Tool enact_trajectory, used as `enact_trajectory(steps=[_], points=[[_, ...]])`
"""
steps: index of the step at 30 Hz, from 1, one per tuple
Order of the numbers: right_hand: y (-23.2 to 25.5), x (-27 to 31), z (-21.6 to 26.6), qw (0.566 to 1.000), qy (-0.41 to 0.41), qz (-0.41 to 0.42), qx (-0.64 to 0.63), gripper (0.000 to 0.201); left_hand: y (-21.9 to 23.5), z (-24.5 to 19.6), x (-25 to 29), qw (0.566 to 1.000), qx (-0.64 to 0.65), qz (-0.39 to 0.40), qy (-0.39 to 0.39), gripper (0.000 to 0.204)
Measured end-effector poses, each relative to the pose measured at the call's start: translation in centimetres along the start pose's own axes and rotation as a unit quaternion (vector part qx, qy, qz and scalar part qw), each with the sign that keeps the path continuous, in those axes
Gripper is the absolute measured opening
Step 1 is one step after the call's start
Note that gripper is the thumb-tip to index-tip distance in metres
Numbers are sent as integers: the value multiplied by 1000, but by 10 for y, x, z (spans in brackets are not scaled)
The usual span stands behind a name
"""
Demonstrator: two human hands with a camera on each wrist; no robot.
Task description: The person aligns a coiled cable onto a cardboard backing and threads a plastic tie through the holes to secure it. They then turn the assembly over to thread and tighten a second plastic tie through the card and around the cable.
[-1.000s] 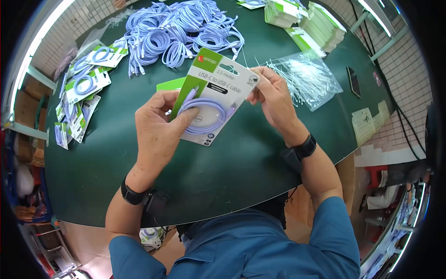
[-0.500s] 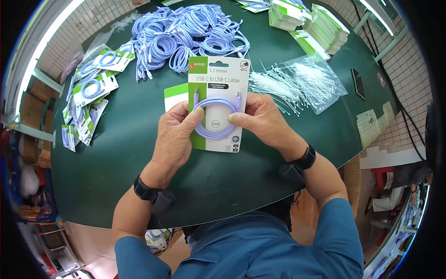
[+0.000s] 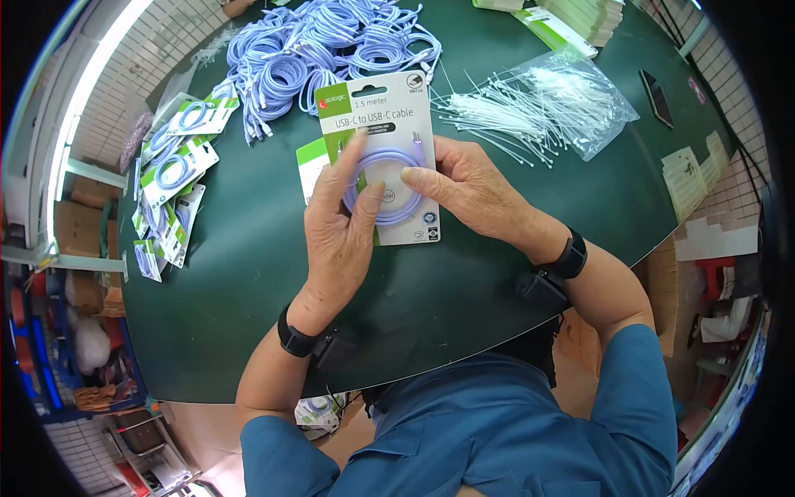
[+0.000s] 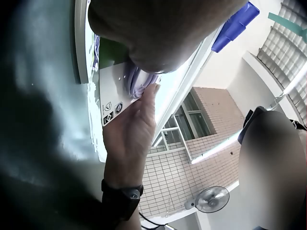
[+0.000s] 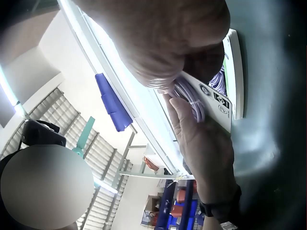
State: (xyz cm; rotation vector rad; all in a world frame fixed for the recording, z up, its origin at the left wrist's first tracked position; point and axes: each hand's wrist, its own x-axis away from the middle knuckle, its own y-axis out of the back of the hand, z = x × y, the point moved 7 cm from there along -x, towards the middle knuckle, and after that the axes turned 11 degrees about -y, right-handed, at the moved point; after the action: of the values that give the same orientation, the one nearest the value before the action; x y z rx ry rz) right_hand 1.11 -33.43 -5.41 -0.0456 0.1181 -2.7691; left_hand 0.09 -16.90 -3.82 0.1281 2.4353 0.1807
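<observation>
A white-and-green card (image 3: 403,102) with a coiled lilac cable (image 3: 409,211) on its front stands upright above the table. My right hand (image 3: 476,186) holds its right edge, thumb on the front over the coil and the other fingers behind. Across the card's left part lies my left hand (image 3: 339,224), index finger straight and thumb resting on the coil; its other fingers are hidden. In the left wrist view, the right hand (image 4: 128,141) grips the card (image 4: 109,88). The right wrist view shows the left hand (image 5: 204,148) against the cable (image 5: 189,96).
Loose lilac cables (image 3: 281,74) are heaped at the back. Carded cables (image 3: 175,170) lie at the left, a green-and-white card (image 3: 310,157) behind the left hand. White ties in a bag (image 3: 571,99), a phone (image 3: 657,98) and stacked cards (image 3: 584,18) are at the right.
Both hands have come together at the card, which has turned to face the head camera squarely. The left index finger has moved from behind the card onto its front.
</observation>
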Motion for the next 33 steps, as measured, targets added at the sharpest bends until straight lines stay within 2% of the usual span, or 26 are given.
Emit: enact_trajectory(steps=[6, 9, 13, 17, 20, 21, 24, 25, 28, 31, 33], points=[[-8, 6, 0, 994, 52, 12, 99, 38, 5, 19, 3, 994, 54, 58, 74, 29], [-8, 5, 0, 995, 8, 42, 93, 39, 7, 22, 4, 993, 46, 57, 89, 24], [-9, 4, -4, 994, -19, 63, 91, 40, 7, 23, 5, 991, 78, 26, 103, 18], [-2, 0, -6, 994, -33, 42, 91, 39, 1, 29, 9, 986, 100, 12, 132, 30], [6, -1, -2, 997, -27, 7, 71, 39, -5, -2, -2, 979, 156, -108, 72, 45], [10, -1, 1, 999, -14, -17, 45, 38, -4, 0, -1, 978, 160, -115, 69, 45], [19, 0, 6, 999, -7, -47, 19, 37, 2, 23, 9, 968, 189, -86, 141, 57], [23, 1, 6, 998, -15, -56, 12, 37, 6, 21, 9, 967, 193, -93, 137, 57], [23, 2, 5, 998, -41, -50, 10, 37, -13, 27, 23, 886, 344, -2, 312, 52], [17, 1, 3, 997, -78, -19, 20, 40, -10, 27, 22, 905, 310, 9, 290, 54], [29, 1, 23, 992, 47, -108, 38, 45, -3, 27, 16, 915, 296, 3, 275, 54]])
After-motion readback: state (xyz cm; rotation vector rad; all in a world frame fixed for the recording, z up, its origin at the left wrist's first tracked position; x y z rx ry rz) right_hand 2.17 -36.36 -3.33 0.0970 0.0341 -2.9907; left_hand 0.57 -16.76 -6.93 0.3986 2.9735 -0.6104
